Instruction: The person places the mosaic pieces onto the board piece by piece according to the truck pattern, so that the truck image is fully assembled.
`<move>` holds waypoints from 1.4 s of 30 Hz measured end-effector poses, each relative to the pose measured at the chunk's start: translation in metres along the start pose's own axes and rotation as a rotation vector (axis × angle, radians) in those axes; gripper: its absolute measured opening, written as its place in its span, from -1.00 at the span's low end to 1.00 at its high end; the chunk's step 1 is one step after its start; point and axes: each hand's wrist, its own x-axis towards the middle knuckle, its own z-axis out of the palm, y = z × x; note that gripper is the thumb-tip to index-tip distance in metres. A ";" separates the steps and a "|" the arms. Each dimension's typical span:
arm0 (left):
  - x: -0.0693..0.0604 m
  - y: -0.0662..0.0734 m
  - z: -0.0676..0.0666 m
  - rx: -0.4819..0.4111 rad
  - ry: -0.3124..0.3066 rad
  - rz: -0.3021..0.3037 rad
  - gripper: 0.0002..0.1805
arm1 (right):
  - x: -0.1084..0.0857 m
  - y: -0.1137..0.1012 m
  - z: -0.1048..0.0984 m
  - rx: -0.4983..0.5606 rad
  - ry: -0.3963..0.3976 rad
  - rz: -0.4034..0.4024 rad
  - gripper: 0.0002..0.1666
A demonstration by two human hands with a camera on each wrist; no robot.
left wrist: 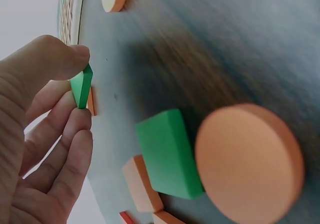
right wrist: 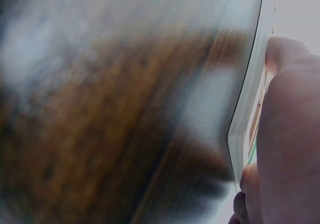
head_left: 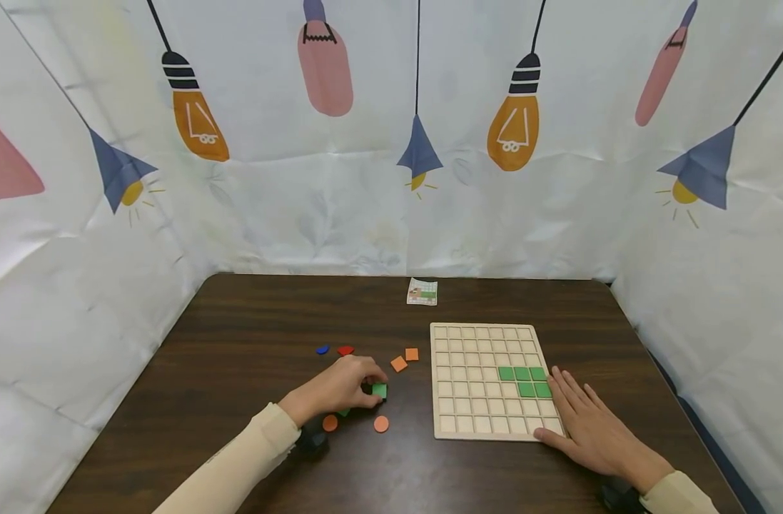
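My left hand [head_left: 342, 385] pinches a small green square tile [head_left: 380, 390] between thumb and fingers, left of the pale gridded board [head_left: 462, 407]. The left wrist view shows that tile [left wrist: 82, 87] held up on edge at the fingertips. Below it on the table lie another green tile [left wrist: 167, 154] and an orange disc [left wrist: 247, 161]. Several green tiles [head_left: 522, 373] sit in cells at the board's right side. My right hand [head_left: 590, 428] rests along the board's right edge, fingers extended, thumb at the near corner. In the right wrist view this hand [right wrist: 290, 139] touches the board's rim [right wrist: 245, 119].
Two orange square tiles [head_left: 399, 364] lie between the left hand and the board. Behind the hand are a blue piece [head_left: 322, 350] and a red piece [head_left: 345, 350]. Nearer me is an orange disc [head_left: 381, 424]. A small printed card [head_left: 422, 292] lies by the table's [head_left: 288, 300] far edge.
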 end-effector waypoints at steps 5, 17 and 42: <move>0.007 0.005 0.000 -0.001 -0.001 0.009 -0.74 | 0.000 0.000 0.000 0.033 -0.008 0.015 0.19; 0.028 0.019 0.004 0.007 -0.016 0.011 -0.77 | -0.001 -0.002 0.000 0.006 0.007 0.008 0.18; 0.079 0.051 0.019 -0.009 -0.024 0.114 -0.70 | 0.003 0.001 -0.001 -0.016 0.002 0.014 0.21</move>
